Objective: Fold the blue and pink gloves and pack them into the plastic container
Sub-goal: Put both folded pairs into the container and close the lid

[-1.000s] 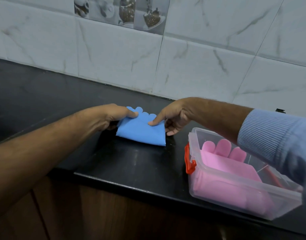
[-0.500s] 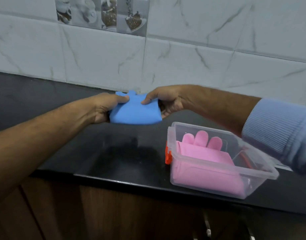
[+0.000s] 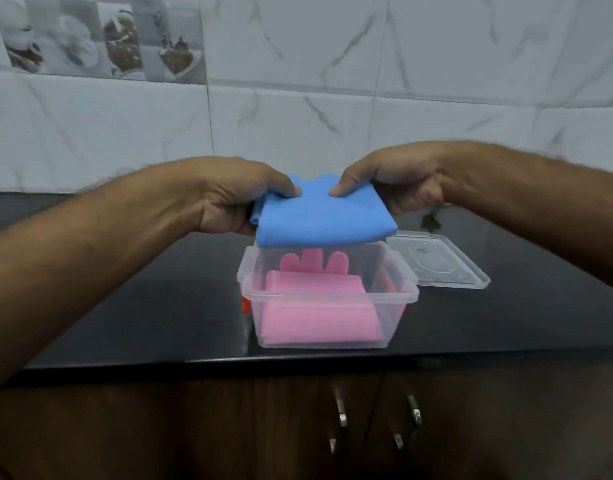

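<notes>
Marbled white tiles back a black counter whose front edge runs above dark cabinet doors. From the left, the left hand pinches the near-left corner of the folded blue gloves, thumb on top and fingers curled beneath. These hang in the air over the back rim of the plastic container, which stands near the counter's front edge with the folded pink gloves already lying inside. The right hand grips the opposite corner the same way. Beside the container's right side lies the clear lid. Thin, limp and light, the blue bundle will likely unfold unless both folded edges stay pinched.
</notes>
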